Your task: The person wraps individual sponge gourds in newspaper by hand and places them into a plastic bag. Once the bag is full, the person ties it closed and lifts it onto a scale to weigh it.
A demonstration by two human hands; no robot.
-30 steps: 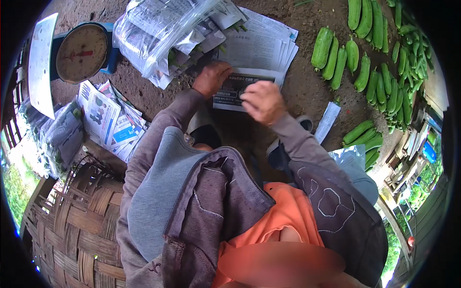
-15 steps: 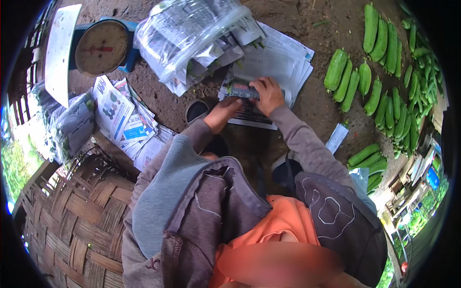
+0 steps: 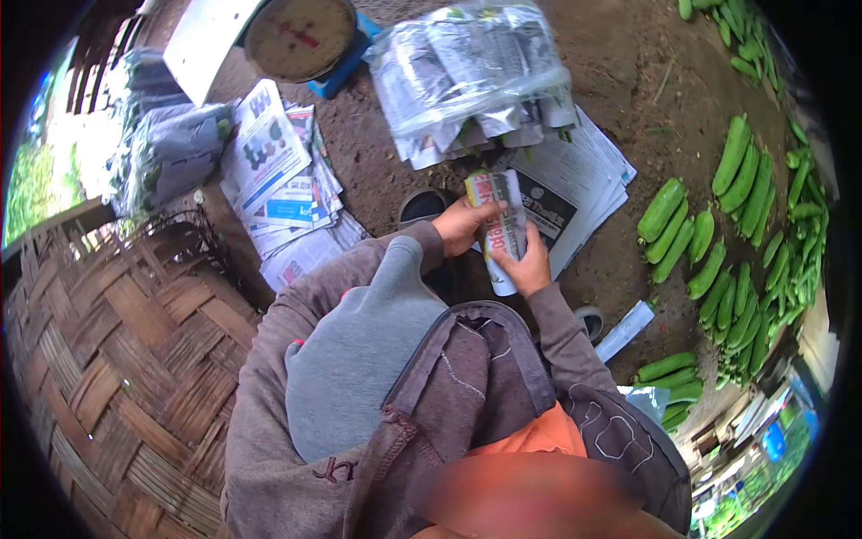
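Note:
In front of my body, both hands are closed around a newspaper roll (image 3: 505, 235), a tube of printed sheet tilted slightly. My left hand (image 3: 464, 226) grips its left side, thumb across the paper. My right hand (image 3: 528, 262) holds its lower right side. A bit of green shows at the roll's top end; the rest of what lies inside is hidden. Just beyond is a stack of newspaper sheets (image 3: 584, 189) on the ground. A clear plastic bag (image 3: 467, 76) packed with newspaper-wrapped rolls rests at the far edge of that stack.
Long green gourds (image 3: 664, 211) lie in rows on the soil at right, with more heaped beyond. One wrapped roll (image 3: 624, 331) lies nearer. At left are loose newspapers (image 3: 278, 180), packed bundles (image 3: 175, 148), a dial scale (image 3: 301, 40) and a woven bamboo basket (image 3: 135, 377).
The newspaper roll, low over the stack before, is now lifted off and held nearer my body. My hands have shifted to its two sides. The whole view has turned and moved.

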